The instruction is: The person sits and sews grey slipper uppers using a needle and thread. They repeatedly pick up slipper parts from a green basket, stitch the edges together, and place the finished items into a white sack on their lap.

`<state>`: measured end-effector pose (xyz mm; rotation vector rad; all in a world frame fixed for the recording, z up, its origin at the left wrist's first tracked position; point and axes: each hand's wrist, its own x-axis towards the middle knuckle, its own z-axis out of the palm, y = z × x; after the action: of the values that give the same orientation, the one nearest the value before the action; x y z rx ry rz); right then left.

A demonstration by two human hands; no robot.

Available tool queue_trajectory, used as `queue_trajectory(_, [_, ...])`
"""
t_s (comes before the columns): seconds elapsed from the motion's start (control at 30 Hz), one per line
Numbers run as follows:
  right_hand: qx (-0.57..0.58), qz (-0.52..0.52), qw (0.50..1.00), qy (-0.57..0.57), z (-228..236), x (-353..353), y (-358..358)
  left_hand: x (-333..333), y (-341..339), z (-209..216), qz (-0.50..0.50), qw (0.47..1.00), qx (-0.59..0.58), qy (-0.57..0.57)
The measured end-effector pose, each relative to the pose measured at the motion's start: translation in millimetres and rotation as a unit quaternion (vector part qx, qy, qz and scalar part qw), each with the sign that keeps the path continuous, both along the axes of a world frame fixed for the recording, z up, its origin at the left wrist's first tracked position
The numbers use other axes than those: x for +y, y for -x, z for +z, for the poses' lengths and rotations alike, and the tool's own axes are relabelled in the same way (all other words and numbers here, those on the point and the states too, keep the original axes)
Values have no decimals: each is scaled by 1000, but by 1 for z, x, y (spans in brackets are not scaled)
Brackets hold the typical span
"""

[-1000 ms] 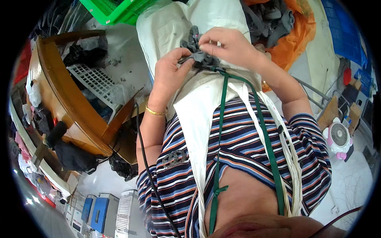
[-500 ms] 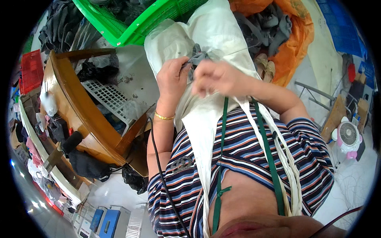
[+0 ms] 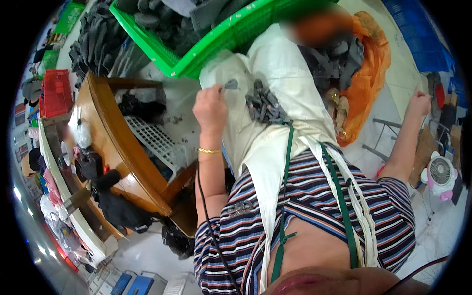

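Pale floor, wooden desk, grey pieces on white-clad lap.

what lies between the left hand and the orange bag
In the head view, white cloth over the lap, bearing a bunch of grey pieces, then beige shoes by the orange bag.

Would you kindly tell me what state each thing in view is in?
Left hand: closed on a small grey piece
Right hand: held out sideways, grip unclear
Grey bundle: heaped on the lap
Green basket: open, holding grey items
Orange bag: open, grey cloth inside
Green strap: knotted
Fan: running or off, unclear
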<state>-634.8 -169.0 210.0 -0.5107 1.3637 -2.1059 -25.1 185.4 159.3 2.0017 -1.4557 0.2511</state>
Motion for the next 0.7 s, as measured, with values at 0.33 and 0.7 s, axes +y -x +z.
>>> queue_trajectory(0.33, [400,638,654,72,-7,159,-329,-68,37,60,-169,913,363,-75])
queue_trajectory(0.7, [311,691,652,-21,5,184,-364,-209,-62,116,-66,994,79,32])
